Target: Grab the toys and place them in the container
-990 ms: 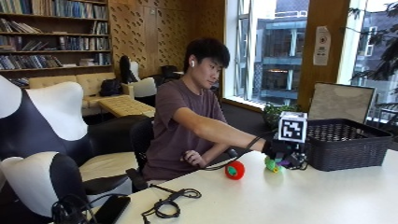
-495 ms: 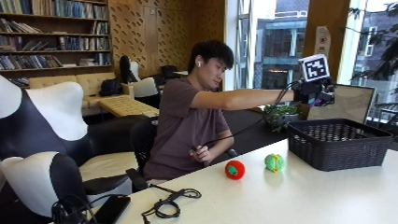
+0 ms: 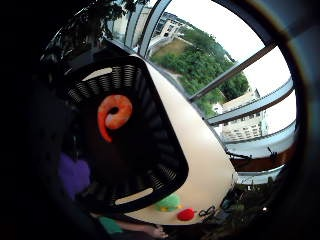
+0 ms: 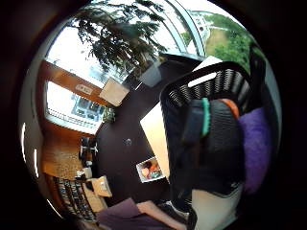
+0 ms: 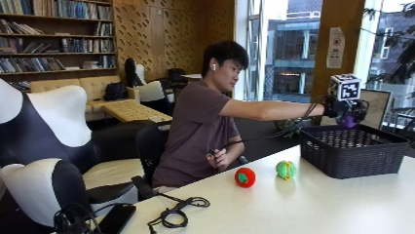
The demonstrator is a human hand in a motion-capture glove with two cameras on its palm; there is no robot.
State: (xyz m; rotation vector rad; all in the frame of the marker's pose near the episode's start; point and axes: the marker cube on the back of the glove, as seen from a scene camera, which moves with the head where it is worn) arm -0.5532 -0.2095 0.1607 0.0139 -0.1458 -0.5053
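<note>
We hold the purple toy (image 5: 348, 120) in our gloved right hand (image 5: 342, 111), fingers curled round it, directly above the open black basket (image 5: 353, 151). Straight below lies an orange shrimp toy (image 3: 114, 116); letting go should drop it inside.

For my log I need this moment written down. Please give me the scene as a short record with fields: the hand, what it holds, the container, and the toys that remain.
hand: gloved right hand, raised above the basket
held: purple toy, fingers curled round it
container: black basket on the white table
inside container: orange shrimp toy
left on table: red toy and green toy, beside the basket
also on table: black cable
</note>
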